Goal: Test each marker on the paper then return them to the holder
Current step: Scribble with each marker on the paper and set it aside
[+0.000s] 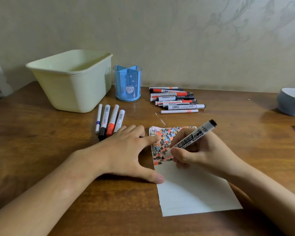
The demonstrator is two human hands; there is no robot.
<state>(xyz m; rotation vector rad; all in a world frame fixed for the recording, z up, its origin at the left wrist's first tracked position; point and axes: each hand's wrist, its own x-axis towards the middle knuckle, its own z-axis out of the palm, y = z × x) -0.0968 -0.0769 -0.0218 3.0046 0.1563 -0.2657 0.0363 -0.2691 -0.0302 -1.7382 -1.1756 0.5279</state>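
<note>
My right hand (201,155) grips a black whiteboard marker (197,133), its tip down on the white paper (192,189). The paper's upper part is covered with black and red scribbles. My left hand (124,150) lies flat with spread fingers, pressing the paper's left edge. The blue holder (127,82) with dividers stands behind, with nothing visible inside. Several markers (175,99) lie in a pile to its right. Another group of several markers (109,120) lies side by side in front of the holder, just beyond my left hand.
A pale green plastic tub (71,79) stands at the back left of the wooden table (41,133). At the right edge sits a bluish bowl (291,102). A wall runs close behind the table.
</note>
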